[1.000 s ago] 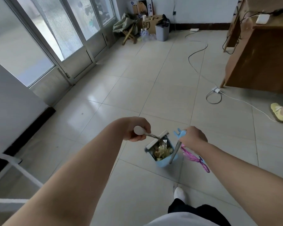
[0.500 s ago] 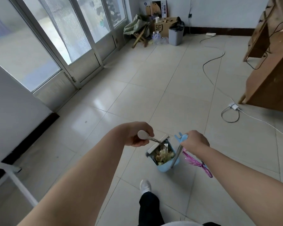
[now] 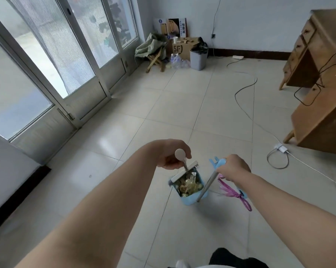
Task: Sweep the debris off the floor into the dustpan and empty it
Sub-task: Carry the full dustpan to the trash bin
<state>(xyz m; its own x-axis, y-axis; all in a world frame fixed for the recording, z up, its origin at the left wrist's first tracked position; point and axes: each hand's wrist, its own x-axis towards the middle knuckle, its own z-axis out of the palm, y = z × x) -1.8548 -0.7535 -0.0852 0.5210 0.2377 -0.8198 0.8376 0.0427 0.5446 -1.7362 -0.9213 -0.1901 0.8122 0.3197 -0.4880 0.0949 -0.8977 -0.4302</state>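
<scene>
My left hand (image 3: 172,157) grips the white-capped handle (image 3: 180,154) of a light blue dustpan (image 3: 190,187), which hangs above the floor tiles. Yellowish wrappers and other debris (image 3: 188,185) fill the pan. My right hand (image 3: 233,167) grips the blue top of a broom's grey handle (image 3: 207,185), which slants down beside the pan. Pink broom bristles (image 3: 233,193) stick out under my right forearm. A grey waste bin (image 3: 198,59) with a black liner stands far off by the back wall.
Glass doors (image 3: 70,60) line the left side. Cardboard boxes (image 3: 183,47), a folding stool (image 3: 155,59) and water bottles (image 3: 177,61) crowd the back corner. A wooden desk (image 3: 322,101) stands at the right. Cables (image 3: 246,105) and a charger (image 3: 280,148) lie across the floor.
I have walked forward across the tiles; the bin and the back corner are closer. Both hands keep the same hold on the dustpan and the broom.
</scene>
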